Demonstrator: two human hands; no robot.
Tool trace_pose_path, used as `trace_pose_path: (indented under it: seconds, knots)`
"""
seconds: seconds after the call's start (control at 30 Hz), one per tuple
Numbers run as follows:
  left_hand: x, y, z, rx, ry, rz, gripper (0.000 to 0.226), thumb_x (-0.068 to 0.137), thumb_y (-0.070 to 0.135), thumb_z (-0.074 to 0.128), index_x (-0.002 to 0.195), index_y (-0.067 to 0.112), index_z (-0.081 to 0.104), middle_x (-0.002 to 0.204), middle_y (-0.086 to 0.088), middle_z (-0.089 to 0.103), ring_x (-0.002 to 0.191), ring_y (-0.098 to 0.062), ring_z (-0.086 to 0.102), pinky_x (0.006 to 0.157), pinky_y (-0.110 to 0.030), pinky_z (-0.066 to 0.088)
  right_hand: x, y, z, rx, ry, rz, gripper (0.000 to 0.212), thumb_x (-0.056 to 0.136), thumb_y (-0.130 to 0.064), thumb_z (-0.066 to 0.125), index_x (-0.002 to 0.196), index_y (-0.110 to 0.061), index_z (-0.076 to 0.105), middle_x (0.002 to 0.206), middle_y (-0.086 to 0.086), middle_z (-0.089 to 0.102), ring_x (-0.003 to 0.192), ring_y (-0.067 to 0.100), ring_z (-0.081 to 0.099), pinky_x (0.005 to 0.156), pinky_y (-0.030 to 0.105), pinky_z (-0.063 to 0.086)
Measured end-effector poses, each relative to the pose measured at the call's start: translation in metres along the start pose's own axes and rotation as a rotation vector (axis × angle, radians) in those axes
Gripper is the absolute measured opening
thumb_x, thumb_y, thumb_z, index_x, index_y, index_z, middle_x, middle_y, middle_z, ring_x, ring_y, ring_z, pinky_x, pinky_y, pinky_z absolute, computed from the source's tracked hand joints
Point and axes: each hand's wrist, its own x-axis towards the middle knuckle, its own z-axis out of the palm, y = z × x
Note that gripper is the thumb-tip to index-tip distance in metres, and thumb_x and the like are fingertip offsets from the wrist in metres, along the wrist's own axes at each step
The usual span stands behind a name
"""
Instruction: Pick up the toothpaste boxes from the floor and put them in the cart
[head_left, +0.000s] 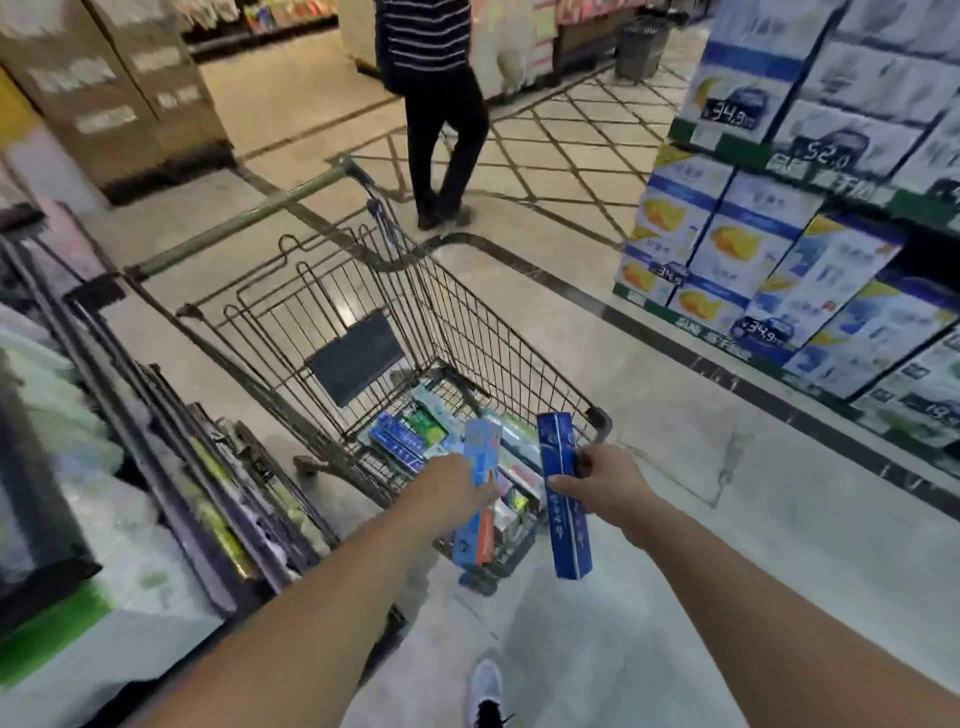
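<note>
A wire shopping cart (470, 312) stands in the aisle in front of me, with several toothpaste boxes (410, 434) lying in its basket. My left hand (457, 486) grips a light blue and orange toothpaste box (479, 452) held over the near end of the basket. My right hand (605, 480) holds a dark blue toothpaste box (563, 530) upright at the cart's near right corner. Both boxes hang above the cart's rim.
Store shelving (171, 467) runs along the left, close to the cart. Stacked blue and white product cartons (779, 270) line the right. A person in dark trousers (447, 130) stands beyond the cart. My white shoe (485, 686) is on the pale tiled floor below.
</note>
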Motion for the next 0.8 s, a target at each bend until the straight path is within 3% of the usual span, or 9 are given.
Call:
trace_pose_path:
  seconds: [0.07, 0.2, 0.37, 0.43, 0.5, 0.53, 0.63, 0.7, 0.8]
  knots:
    - [0.023, 0.001, -0.005, -0.029, -0.019, -0.030, 0.048, 0.091, 0.056, 0.056, 0.092, 0.007, 0.057, 0.073, -0.004, 0.052, 0.059, -0.019, 0.054, 0.047, -0.026, 0.040, 0.027, -0.007, -0.004, -0.025, -0.025, 0.002, 0.014, 0.082, -0.024, 0.077, 0.088, -0.015, 0.067, 0.082, 0.005, 0.069, 0.072, 0.019, 0.065, 0.068, 0.037, 0.056]
    - [0.068, 0.000, -0.006, -0.108, -0.027, -0.106, 0.047, 0.089, 0.057, 0.059, 0.075, 0.013, 0.047, 0.067, -0.003, 0.048, 0.053, -0.017, 0.046, 0.047, -0.024, 0.035, 0.086, -0.016, -0.006, -0.090, -0.073, 0.001, 0.018, 0.084, -0.024, 0.076, 0.093, -0.012, 0.065, 0.085, 0.005, 0.069, 0.075, 0.019, 0.065, 0.068, 0.035, 0.055]
    - [0.131, 0.006, 0.014, -0.189, -0.023, -0.213, 0.051, 0.088, 0.060, 0.057, 0.081, 0.010, 0.051, 0.070, -0.003, 0.050, 0.055, -0.015, 0.047, 0.048, -0.025, 0.037, 0.169, -0.011, 0.003, -0.195, -0.140, 0.013, 0.021, 0.086, -0.024, 0.074, 0.077, -0.020, 0.056, 0.075, 0.000, 0.061, 0.064, 0.011, 0.056, 0.057, 0.027, 0.043]
    - [0.156, 0.007, 0.028, -0.207, -0.031, -0.255, 0.055, 0.089, 0.061, 0.055, 0.093, 0.006, 0.055, 0.079, -0.007, 0.056, 0.063, -0.019, 0.055, 0.051, -0.027, 0.039, 0.203, -0.005, 0.009, -0.270, -0.192, 0.000, 0.020, 0.086, -0.028, 0.074, 0.082, -0.016, 0.059, 0.073, 0.000, 0.060, 0.061, 0.010, 0.053, 0.051, 0.024, 0.039]
    - [0.181, 0.008, 0.043, -0.247, -0.024, -0.319, 0.067, 0.089, 0.062, 0.054, 0.115, 0.000, 0.056, 0.102, -0.020, 0.063, 0.086, -0.031, 0.064, 0.061, -0.036, 0.047, 0.234, 0.001, 0.016, -0.350, -0.244, -0.013, 0.022, 0.087, -0.032, 0.073, 0.091, -0.013, 0.062, 0.073, 0.000, 0.060, 0.059, 0.009, 0.053, 0.047, 0.022, 0.037]
    - [0.193, 0.008, 0.051, -0.275, -0.025, -0.348, 0.066, 0.090, 0.061, 0.055, 0.115, 0.000, 0.057, 0.103, -0.023, 0.062, 0.088, -0.033, 0.065, 0.065, -0.039, 0.049, 0.249, 0.006, 0.021, -0.364, -0.267, -0.018, 0.025, 0.086, -0.032, 0.073, 0.094, -0.011, 0.064, 0.076, 0.002, 0.063, 0.060, 0.011, 0.055, 0.048, 0.023, 0.040]
    - [0.230, 0.007, 0.075, -0.355, -0.009, -0.428, 0.047, 0.092, 0.055, 0.057, 0.075, 0.012, 0.048, 0.065, -0.007, 0.043, 0.052, -0.019, 0.042, 0.050, -0.032, 0.031, 0.292, 0.027, 0.039, -0.397, -0.311, -0.009, 0.031, 0.083, -0.032, 0.075, 0.095, -0.008, 0.059, 0.078, 0.005, 0.061, 0.067, 0.019, 0.057, 0.058, 0.029, 0.045]
    - [0.251, 0.005, 0.090, -0.398, 0.007, -0.485, 0.051, 0.092, 0.055, 0.057, 0.068, 0.014, 0.037, 0.062, -0.002, 0.035, 0.049, -0.015, 0.034, 0.048, -0.029, 0.024, 0.313, 0.042, 0.051, -0.459, -0.338, -0.016, 0.035, 0.081, -0.034, 0.075, 0.098, -0.009, 0.056, 0.080, 0.004, 0.055, 0.067, 0.017, 0.051, 0.054, 0.027, 0.038]
    - [0.281, 0.001, 0.110, -0.418, 0.013, -0.568, 0.053, 0.091, 0.056, 0.056, 0.065, 0.014, 0.035, 0.061, -0.003, 0.037, 0.049, -0.016, 0.036, 0.046, -0.029, 0.025, 0.338, 0.063, 0.067, -0.523, -0.362, -0.036, 0.037, 0.079, -0.037, 0.077, 0.095, -0.012, 0.054, 0.083, 0.003, 0.056, 0.066, 0.015, 0.049, 0.048, 0.026, 0.032]
